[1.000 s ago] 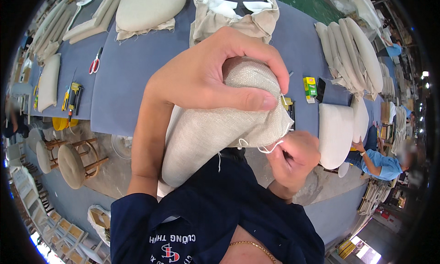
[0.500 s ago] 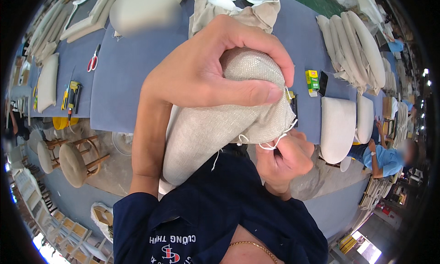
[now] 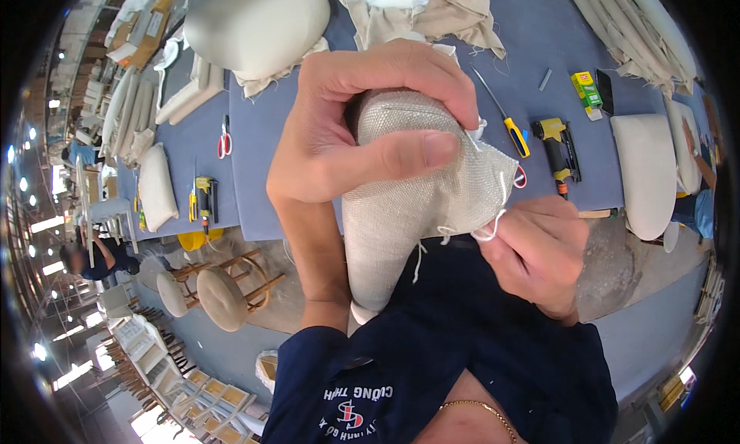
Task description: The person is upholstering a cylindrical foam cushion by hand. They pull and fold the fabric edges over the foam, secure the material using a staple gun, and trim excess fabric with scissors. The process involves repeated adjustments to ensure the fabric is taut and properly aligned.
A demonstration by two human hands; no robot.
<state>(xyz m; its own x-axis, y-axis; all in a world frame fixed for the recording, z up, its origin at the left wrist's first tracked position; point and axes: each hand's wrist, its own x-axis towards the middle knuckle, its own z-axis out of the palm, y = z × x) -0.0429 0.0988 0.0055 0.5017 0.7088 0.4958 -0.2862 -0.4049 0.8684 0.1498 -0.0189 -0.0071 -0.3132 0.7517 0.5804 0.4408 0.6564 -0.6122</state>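
A padded cushion piece point(image 3: 385, 228) in beige woven fabric stands up against my dark shirt. My left hand point(image 3: 339, 128) is wrapped over its rounded top, thumb on the near face and fingers round the far side. A loose flap of the same cloth point(image 3: 486, 182) sticks out to the right of the thumb. White cord point(image 3: 493, 227) hangs at the flap's lower edge. My right hand point(image 3: 539, 247) pinches at that corner, fingers closed on the cord; how much cloth is in the pinch is hidden.
On the blue-grey table lie a yellow-handled screwdriver point(image 3: 515, 136), a yellow-black staple gun point(image 3: 556, 151), red-handled scissors point(image 3: 223, 143) and a green-yellow box point(image 3: 586, 89). Padded panels point(image 3: 646, 174) lie at right, beige cloth point(image 3: 466, 16) at the back. Stools point(image 3: 223, 297) stand lower left; a person point(image 3: 108, 260) is far left.
The cushion piece stands more upright, and the cloth flap is drawn out further to the right. My right hand has moved right, still at the cord. The view has shifted, uncovering the screwdriver and staple gun.
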